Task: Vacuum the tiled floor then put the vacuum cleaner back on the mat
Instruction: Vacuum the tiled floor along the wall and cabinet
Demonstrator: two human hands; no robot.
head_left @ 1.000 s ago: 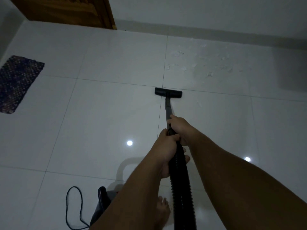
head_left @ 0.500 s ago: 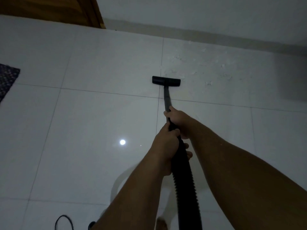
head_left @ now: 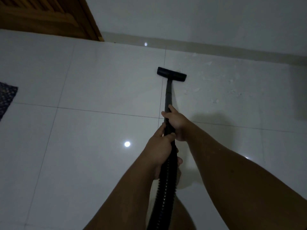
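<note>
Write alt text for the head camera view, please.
Both hands, left hand behind right hand, grip a black vacuum wand whose floor nozzle reaches white debris on the tiled floor; mat at left edge.

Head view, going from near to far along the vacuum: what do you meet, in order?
Ribbed hose → left hand → right hand → black wand → floor nozzle → wall skirting.
</note>
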